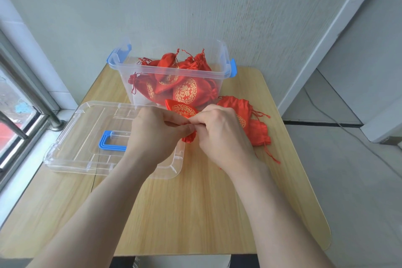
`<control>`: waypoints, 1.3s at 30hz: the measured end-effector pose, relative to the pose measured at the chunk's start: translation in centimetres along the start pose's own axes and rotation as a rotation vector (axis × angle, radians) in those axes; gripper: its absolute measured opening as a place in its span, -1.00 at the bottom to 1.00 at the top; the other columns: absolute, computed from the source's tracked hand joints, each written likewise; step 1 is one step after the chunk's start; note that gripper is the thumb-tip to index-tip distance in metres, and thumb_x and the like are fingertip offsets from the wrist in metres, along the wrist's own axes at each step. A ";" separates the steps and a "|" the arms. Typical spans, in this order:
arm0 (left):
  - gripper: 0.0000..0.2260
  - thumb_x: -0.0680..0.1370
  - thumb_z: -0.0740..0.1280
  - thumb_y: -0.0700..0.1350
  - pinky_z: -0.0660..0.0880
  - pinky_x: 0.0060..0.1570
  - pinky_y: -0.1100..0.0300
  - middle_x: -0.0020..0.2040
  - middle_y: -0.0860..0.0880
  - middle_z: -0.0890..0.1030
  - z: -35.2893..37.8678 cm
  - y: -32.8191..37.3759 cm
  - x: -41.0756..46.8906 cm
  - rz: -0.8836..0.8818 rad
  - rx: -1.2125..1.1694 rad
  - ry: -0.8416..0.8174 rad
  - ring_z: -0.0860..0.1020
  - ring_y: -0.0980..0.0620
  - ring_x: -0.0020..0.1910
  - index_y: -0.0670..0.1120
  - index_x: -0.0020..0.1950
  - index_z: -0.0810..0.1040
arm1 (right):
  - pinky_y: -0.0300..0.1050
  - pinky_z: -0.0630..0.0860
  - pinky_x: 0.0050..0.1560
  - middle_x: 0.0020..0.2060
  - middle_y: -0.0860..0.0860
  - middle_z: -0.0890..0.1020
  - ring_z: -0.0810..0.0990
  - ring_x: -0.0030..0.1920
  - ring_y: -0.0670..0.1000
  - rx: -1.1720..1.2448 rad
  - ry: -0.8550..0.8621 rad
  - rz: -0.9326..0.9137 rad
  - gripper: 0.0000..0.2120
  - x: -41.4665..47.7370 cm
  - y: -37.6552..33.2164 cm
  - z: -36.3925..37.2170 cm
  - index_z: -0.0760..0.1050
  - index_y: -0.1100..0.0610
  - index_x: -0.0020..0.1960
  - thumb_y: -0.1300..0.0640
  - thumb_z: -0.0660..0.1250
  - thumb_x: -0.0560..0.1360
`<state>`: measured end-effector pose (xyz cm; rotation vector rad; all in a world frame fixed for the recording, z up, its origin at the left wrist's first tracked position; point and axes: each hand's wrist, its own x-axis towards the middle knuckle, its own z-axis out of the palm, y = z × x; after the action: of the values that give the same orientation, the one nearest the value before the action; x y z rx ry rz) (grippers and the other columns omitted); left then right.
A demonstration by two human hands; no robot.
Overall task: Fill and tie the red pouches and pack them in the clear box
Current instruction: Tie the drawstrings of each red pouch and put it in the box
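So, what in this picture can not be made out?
1. Head view: the neck and cord of the held pouch are covered by the left hand and right hand; tied or not is unclear.
2. Pouch contents, also in the box: cloth hides them.
3. Loose pouches: the right hand hides part, so the count is unclear.
4. Lid: the left arm covers its right end.

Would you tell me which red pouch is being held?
The pouch pinched by the left hand and right hand; the rest lie in the box or on the table.
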<state>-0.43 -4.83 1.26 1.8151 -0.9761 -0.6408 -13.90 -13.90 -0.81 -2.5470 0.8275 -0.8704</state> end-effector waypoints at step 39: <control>-0.91 0.50 0.56 -0.16 0.57 -0.16 0.44 -0.27 0.19 0.73 -1.0 0.7 -0.3 0.455 0.175 0.009 0.71 0.28 -0.23 0.02 -0.17 0.75 | -0.20 0.39 -0.37 -0.36 0.05 0.53 0.46 -0.41 -0.04 1.274 -0.252 1.116 -0.87 0.9 -1.2 -3.4 0.59 0.20 -0.19 0.33 0.37 0.52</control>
<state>-0.07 -4.25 2.31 1.6571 -1.4177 -0.2713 -14.96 -13.87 2.71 -0.8286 0.9473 -0.3952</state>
